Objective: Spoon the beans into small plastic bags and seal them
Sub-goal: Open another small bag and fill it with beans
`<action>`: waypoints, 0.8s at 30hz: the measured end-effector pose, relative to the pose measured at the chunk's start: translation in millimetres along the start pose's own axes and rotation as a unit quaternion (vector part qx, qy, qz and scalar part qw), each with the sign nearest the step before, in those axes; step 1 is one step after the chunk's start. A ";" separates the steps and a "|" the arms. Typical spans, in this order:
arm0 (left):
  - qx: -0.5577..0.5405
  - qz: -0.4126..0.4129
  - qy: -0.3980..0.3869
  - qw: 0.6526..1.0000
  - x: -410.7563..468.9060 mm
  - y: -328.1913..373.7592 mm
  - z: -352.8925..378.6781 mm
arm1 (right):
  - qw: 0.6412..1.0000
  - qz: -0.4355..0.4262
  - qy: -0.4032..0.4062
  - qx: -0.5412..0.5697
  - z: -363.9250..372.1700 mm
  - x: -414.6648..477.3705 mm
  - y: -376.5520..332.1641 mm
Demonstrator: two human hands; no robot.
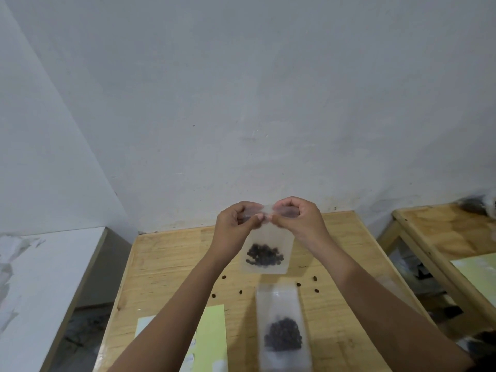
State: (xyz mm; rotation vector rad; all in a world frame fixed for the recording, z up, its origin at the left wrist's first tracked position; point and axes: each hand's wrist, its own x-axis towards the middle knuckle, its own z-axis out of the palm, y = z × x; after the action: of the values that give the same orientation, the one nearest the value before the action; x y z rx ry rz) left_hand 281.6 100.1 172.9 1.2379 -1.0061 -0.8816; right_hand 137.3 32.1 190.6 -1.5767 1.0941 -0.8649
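Note:
A small clear plastic bag (pixel 265 251) hangs in the air above the wooden table (pixel 166 264), with a clump of dark beans at its bottom. My left hand (pixel 236 226) and my right hand (pixel 298 218) pinch its top edge side by side, thumbs nearly touching. A second clear bag (pixel 281 326) with dark beans lies flat on the table, nearer to me. Several loose beans (pixel 314 278) are scattered on the wood between the two bags.
Pale green paper sheets (pixel 212 339) lie on the table's near left. A second wooden table (pixel 440 232) stands to the right, with a green sheet and a dark bag at its far corner. A white surface (pixel 48 264) sits to the left. The wall is close behind.

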 end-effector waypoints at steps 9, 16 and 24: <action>-0.021 0.000 -0.045 0.999 -1.7 9.0 -1.6 | 1.000 0.017 -0.003 0.011 -5.8 0.6 -4.5; -0.029 -0.026 -0.042 0.998 -1.3 8.0 -8.9 | 0.993 0.017 -0.072 0.095 -15.5 -4.2 -8.6; -0.007 -0.007 0.004 1.000 -2.0 2.3 0.7 | 0.992 0.028 -0.033 0.115 -5.2 -6.4 -0.2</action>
State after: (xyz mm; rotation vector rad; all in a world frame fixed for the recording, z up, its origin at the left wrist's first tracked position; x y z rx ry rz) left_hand 280.3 102.1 174.9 1.2375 -0.9840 -0.8933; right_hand 130.4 36.5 192.0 -1.3687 0.9516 -0.8637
